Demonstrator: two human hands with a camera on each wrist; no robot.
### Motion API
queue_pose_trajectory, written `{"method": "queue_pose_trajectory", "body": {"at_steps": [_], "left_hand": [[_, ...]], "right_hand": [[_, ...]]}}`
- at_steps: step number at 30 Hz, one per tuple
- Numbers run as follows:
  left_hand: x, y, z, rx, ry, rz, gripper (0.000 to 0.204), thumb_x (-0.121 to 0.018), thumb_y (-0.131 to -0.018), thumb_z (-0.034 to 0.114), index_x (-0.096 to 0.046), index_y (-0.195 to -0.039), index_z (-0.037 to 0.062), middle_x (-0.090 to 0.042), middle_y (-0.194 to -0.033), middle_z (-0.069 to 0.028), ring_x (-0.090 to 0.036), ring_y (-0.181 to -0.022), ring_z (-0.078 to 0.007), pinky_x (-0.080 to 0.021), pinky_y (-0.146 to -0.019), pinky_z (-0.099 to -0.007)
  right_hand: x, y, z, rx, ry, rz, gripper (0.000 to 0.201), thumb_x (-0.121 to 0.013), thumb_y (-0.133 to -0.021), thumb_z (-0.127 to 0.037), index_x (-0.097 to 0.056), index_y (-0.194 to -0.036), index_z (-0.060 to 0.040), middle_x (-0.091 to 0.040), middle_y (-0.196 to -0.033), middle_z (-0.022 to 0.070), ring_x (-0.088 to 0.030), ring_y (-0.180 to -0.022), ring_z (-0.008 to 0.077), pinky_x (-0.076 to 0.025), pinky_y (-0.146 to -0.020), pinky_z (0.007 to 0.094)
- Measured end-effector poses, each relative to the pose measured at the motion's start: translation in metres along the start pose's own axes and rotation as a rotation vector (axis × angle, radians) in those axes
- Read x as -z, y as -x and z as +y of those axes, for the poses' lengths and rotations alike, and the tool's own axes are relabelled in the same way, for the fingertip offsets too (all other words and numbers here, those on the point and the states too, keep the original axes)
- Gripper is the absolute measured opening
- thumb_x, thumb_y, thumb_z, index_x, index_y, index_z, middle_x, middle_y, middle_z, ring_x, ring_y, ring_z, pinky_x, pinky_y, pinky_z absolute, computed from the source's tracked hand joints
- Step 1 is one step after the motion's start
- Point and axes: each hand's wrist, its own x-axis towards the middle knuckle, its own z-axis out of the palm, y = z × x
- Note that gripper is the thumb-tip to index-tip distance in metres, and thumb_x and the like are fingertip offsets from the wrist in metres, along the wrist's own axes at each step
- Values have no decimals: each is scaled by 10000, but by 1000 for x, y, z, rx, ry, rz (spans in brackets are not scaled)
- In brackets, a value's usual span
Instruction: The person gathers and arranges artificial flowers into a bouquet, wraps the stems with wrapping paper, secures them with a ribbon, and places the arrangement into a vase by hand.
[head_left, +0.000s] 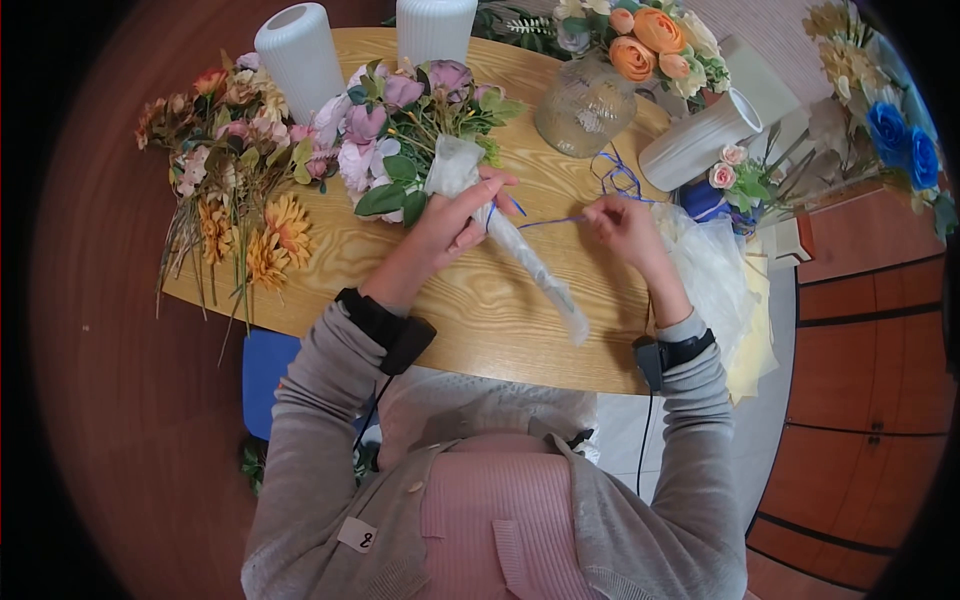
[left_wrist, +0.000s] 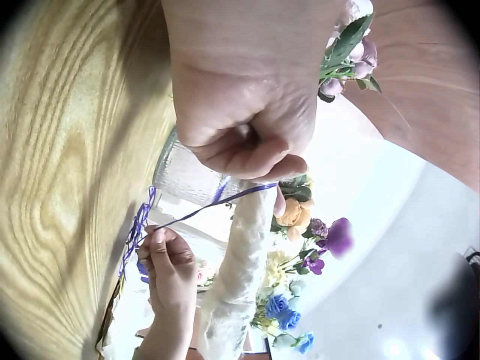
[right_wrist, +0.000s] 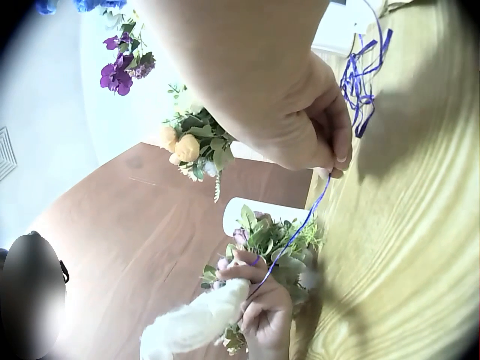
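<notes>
My left hand grips the stem end of a bouquet of pink and purple flowers. White tissue-like wrapping covers the stems and runs as a long tail toward the table's front edge. A thin blue-purple ribbon passes around the wrap by the left fingers, its short end poking up there. My right hand pinches the ribbon between thumb and fingertips, off to the right. Between the hands the ribbon stretches nearly straight, also plain in the right wrist view. A loose tangle of ribbon lies beyond the right hand.
Two white ribbed vases stand at the back; another white vase leans at right. A glass vase holds orange flowers. Loose flowers lie at left. Translucent wrapping sheets hang over the right edge.
</notes>
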Motion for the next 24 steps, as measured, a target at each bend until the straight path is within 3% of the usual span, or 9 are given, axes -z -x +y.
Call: {"method": "queue_pose_trajectory", "body": {"at_steps": [2, 5, 6, 8, 11, 24], "left_hand": [[0, -1, -1, 8, -15, 2, 248, -514, -935, 209, -564, -1067, 5, -633, -796, -84, -316, -348, -24, -222, -307, -189], [-1, -3, -4, 11, -139, -17, 229, -515, -933, 203, -545, -1057, 14, -648, -834, -103, -325, -352, -25, -233, -305, -188], [-4, -2, -4, 13, -162, 8, 205, -508, -937, 190, -529, -1053, 22, -650, -862, -124, -328, -353, -25, -242, -309, -180], [-6, -2, -5, 16, -187, 32, 181, -501, -942, 176, -513, -1049, 30, -652, -891, -144, -331, -354, -25, -251, -312, -171], [-9, -3, -5, -4, -220, 2, 156, -491, -946, 168, -493, -1029, 36, -658, -935, -182, -340, -356, -28, -256, -310, -170], [-8, -5, -8, -21, -247, 8, 136, -508, -943, 175, -488, -997, 52, -662, -961, -170, -368, -369, -29, -263, -306, -176]], "right_hand": [[5, -7, 4, 24, -28, 37, 168, -602, -900, -157, -625, -864, 6, -614, -690, 26, -570, -589, 86, -457, -545, 230], [19, -7, -13, -132, -436, 33, 213, -551, -942, -215, -591, -890, -13, -613, -764, 24, -600, -641, 80, -501, -572, 199], [23, -5, -15, -132, -437, 34, 213, -551, -942, -215, -591, -890, -13, -613, -764, 24, -600, -641, 80, -501, -572, 199], [29, -3, -16, -199, -772, 15, 190, -517, -957, -193, -578, -943, -13, -630, -840, 20, -608, -686, 74, -496, -591, 176], [32, 1, -19, -186, -1023, -22, 179, -528, -949, -176, -587, -953, -6, -638, -827, 38, -624, -692, 86, -538, -639, 195], [31, -9, -21, -161, -1226, 41, 153, -503, -945, -93, -575, -1003, 29, -642, -925, 71, -636, -809, 108, -545, -716, 196]]}}
